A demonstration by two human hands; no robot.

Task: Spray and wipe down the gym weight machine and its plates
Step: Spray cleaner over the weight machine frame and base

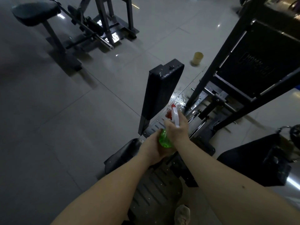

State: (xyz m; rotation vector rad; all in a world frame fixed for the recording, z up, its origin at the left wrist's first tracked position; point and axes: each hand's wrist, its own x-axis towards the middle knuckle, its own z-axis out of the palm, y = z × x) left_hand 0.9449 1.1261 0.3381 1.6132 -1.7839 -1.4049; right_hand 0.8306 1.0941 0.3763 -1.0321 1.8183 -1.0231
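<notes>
A green spray bottle (164, 140) with a white and red trigger head sits in both my hands above the weight machine. My right hand (177, 128) grips the neck by the trigger head. My left hand (153, 147) holds the green body from below. The nozzle points toward the wet metal base (180, 99) of the machine, where droplets shine. A black upright pad (160, 90) stands just beyond the bottle, with drops on its top end. The black weight stack housing (259, 62) rises at the right. A grey cloth (182, 215) lies on the slotted footplate (155, 189) near the bottom edge.
A small yellowish cup (197, 58) stands on the tiled floor behind the pad. Another bench machine with a black seat (34, 13) and a bar stands at the top left. A black padded part (263, 159) lies at the right. Pale floor tiles (65, 119) spread left.
</notes>
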